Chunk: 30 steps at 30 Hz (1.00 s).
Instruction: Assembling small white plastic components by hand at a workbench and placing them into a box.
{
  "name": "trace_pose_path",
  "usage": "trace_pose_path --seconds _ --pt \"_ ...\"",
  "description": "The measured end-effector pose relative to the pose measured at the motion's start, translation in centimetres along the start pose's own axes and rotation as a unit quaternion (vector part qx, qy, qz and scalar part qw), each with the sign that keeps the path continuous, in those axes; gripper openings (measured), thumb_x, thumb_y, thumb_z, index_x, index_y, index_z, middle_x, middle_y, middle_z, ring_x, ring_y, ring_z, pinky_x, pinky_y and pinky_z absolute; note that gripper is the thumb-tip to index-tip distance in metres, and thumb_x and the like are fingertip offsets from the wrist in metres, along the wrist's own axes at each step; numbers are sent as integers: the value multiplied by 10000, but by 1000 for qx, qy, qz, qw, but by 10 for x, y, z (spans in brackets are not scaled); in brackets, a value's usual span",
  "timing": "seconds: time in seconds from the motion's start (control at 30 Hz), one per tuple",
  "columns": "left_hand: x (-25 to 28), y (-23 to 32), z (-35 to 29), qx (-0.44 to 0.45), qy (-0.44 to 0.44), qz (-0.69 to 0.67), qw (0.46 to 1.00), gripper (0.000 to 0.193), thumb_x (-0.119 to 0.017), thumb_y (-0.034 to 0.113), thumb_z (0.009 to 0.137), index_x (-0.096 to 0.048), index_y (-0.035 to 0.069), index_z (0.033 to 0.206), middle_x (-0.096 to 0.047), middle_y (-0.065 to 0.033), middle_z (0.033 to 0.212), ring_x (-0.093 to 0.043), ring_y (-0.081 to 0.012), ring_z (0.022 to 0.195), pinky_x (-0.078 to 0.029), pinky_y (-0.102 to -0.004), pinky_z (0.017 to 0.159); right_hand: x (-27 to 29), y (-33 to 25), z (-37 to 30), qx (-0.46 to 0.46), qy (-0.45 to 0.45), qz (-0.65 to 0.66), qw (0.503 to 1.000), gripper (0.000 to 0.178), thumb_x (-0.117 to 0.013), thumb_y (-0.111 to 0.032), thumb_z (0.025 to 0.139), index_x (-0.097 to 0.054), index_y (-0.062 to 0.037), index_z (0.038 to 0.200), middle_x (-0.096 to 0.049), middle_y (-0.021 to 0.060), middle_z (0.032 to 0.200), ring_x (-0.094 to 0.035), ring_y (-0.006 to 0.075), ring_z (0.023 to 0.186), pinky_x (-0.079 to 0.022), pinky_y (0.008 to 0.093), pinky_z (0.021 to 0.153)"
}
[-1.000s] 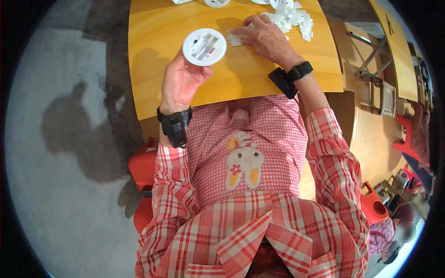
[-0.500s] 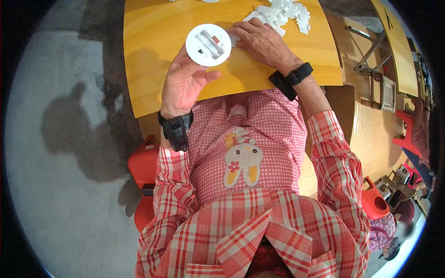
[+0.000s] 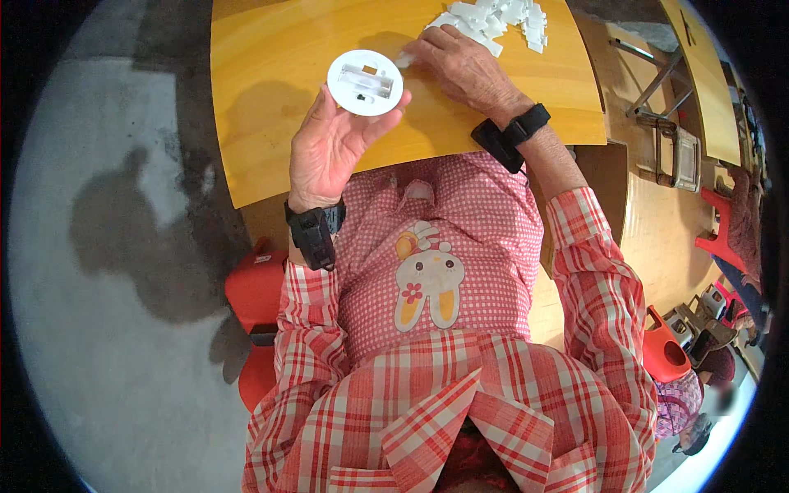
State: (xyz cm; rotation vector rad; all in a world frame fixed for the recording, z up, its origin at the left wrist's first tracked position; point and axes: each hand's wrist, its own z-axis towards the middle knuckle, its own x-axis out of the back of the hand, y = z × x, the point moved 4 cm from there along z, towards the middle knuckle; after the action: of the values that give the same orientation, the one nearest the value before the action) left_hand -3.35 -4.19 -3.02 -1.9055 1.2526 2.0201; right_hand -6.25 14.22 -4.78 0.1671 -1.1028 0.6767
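Observation:
My left hand (image 3: 335,148) is closed on the rim of a round white plastic housing (image 3: 336,96), held up over the near part of the table. An oblong recess like a battery compartment, a small rectangular opening and a small black part show on its face. To its right, my right hand (image 3: 467,72) has its fingertips closed on a small whitish plastic piece (image 3: 403,61), partly hidden by the fingers. Just beyond that hand, a heap of flat white plastic pieces (image 3: 485,22) lies on the yellow table (image 3: 279,107).
A red stool (image 3: 255,289) stands to my left, below the table edge. On the right are another yellow table (image 3: 708,90), a metal-framed folding stool (image 3: 679,156) and several red stools. Other people sit at the far right.
The round housing has turned in my left hand, so its recess now lies nearly crosswise, and my fingers have spread beneath it. My right hand has shifted slightly left.

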Motion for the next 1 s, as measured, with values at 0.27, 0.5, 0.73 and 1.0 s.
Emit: trace_pose_path --seconds 0.27,0.5,0.73,1.0 --pt "6 -3 0 6 26 -26 999 642 -491 377 926 -249 -28 1362 -309 -286 1358 -338 -457 1254 -421 -488 996 -10 21 13 -165 58 143 974 157 -543 -86 837 -546 -45 988 -633 186 899 -618 365 794 -509 414 707" --pt "8 -6 -1 -22 84 53 995 604 -512 402 917 -347 -19 1318 -451 -217 1286 -451 -390 1201 -470 -421 950 1 26 9 -285 10 289 914 197 -585 -177 890 -602 -42 1031 -651 83 834 -632 164 688 -509 282 623" --pt "2 -9 0 -18 76 54 995 572 -518 389 920 -374 -15 1298 -471 -201 1271 -476 -373 1181 -470 -408 939 28 9 4 -244 13 430 869 243 -573 -208 917 -605 -5 1047 -624 31 807 -576 63 676 -488 196 607" --pt "-6 -9 0 -25 68 83 994 595 -497 416 924 -366 -20 1308 -479 -198 1268 -503 -369 1151 -475 -410 924 38 -4 0 -221 12 480 849 270 -549 -164 928 -571 -38 1167 -584 8 769 -541 54 664 -483 193 632"
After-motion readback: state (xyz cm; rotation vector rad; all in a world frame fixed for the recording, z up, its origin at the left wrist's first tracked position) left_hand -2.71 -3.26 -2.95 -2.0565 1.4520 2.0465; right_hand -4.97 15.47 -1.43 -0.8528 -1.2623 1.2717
